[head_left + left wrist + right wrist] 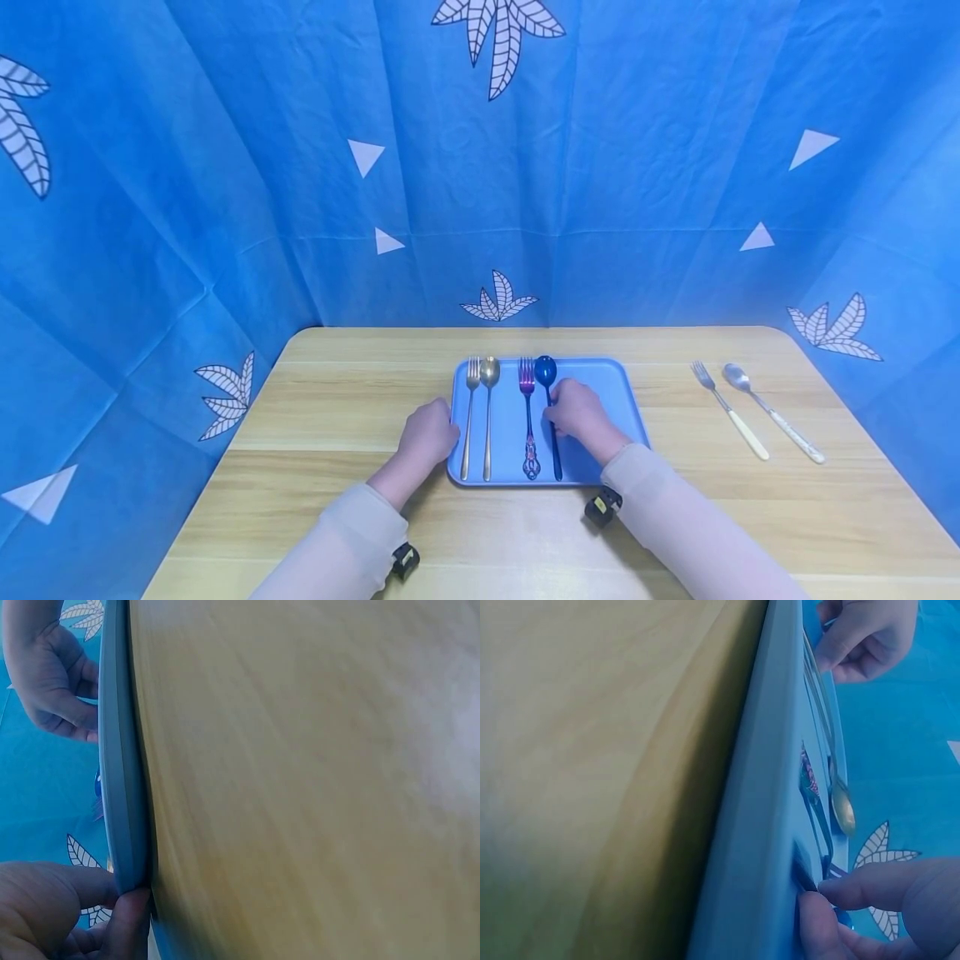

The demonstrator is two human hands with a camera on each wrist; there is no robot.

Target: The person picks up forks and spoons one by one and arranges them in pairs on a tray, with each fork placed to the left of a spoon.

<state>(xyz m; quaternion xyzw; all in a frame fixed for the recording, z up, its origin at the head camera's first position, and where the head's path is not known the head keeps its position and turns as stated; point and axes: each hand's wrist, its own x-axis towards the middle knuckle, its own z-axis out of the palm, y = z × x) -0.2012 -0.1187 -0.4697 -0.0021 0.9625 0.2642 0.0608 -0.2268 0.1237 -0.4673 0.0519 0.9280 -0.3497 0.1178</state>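
Left hand (427, 433) is clamped on the left rim of the blue tray (611, 404), which is pinched between thumb and fingers; by the right hand (583, 410), the dark blue spoon (546, 372) is pinched at its handle, over the tray's middle. Just left of the spoon, the purple fork (528, 410) is laid; farther left, the gold fork (469, 415) and the gold spoon (488, 417) are set side by side. On the wooden table (337, 417), well apart to the right, a white-handled fork (726, 406) and a pale-handled spoon (785, 426) are placed. Part of the dark blue spoon's handle is covered by the right hand. Its bowl is pointed to the far side; its long axis is aligned front to back, across the tray's length.
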